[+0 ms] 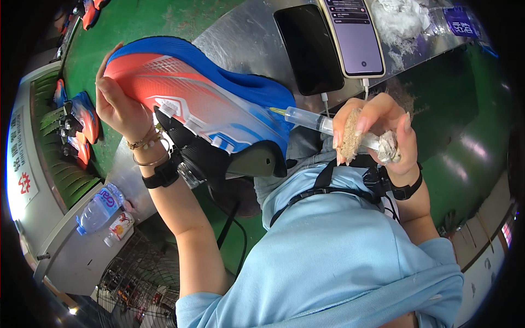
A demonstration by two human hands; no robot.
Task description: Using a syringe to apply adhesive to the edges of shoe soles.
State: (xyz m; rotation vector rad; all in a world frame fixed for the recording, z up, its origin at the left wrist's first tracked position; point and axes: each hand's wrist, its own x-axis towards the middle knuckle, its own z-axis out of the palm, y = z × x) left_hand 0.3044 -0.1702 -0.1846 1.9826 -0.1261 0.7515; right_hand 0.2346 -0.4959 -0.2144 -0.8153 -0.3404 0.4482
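Note:
A sports shoe (202, 90) in coral, white and blue is tilted in front of me, above a metal worktop. My left hand (123, 106) grips its coral end, the fingers partly hidden behind it. In my right hand (396, 117) is a clear syringe (309, 118), its barrel pointing left. Tan rough wrapping (350, 136) surrounds the syringe under my fingers, and whitish wadding (388, 146) sits at its rear end. The syringe's thin yellowish tip (277, 110) lies over the shoe's blue end; whether it touches I cannot tell.
On the metal worktop (235, 38) lie a dark phone (310, 52) and a lit phone (355, 38), both with white cables. White fluff (399, 22) and a bottle with a purple label (459, 23) are beyond. More shoes (85, 117) and bottles (101, 208) stand at left.

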